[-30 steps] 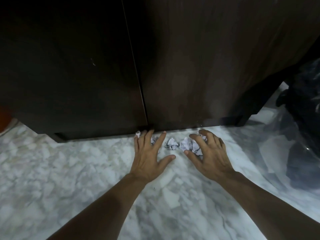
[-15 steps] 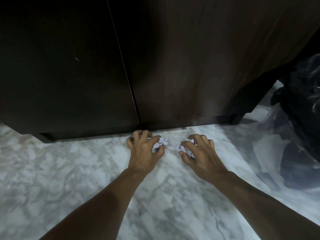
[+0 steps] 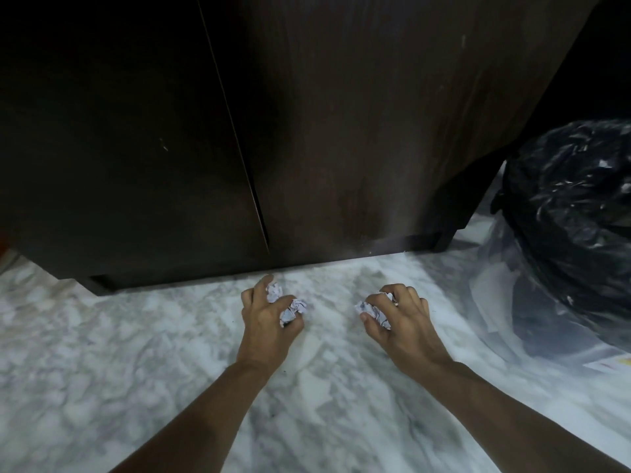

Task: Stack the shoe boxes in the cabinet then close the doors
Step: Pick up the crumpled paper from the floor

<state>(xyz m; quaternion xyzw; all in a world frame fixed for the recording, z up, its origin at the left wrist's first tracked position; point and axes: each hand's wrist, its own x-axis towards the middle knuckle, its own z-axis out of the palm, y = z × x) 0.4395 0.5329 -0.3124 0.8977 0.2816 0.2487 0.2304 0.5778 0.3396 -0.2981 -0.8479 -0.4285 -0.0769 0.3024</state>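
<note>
A dark wooden cabinet fills the upper view, its left door (image 3: 119, 148) and right door (image 3: 375, 131) both closed with a thin seam between them. No shoe boxes show. Just in front of the cabinet's base, my left hand (image 3: 268, 319) is closed around crumpled white paper balls (image 3: 293, 310) above the marble floor. My right hand (image 3: 399, 319) grips another crumpled paper ball (image 3: 370, 310) a short way to the right. The two hands are apart from each other.
The floor (image 3: 136, 353) is white and grey marble. A full black rubbish bag (image 3: 573, 213) stands at the right beside the cabinet, on a clear plastic sheet (image 3: 495, 295). A white paper edge (image 3: 611, 363) lies at the far right.
Both hands went from spread over the paper balls at the cabinet base to closed around them, then drew back from the cabinet and apart. The floor by the base no longer holds loose paper.
</note>
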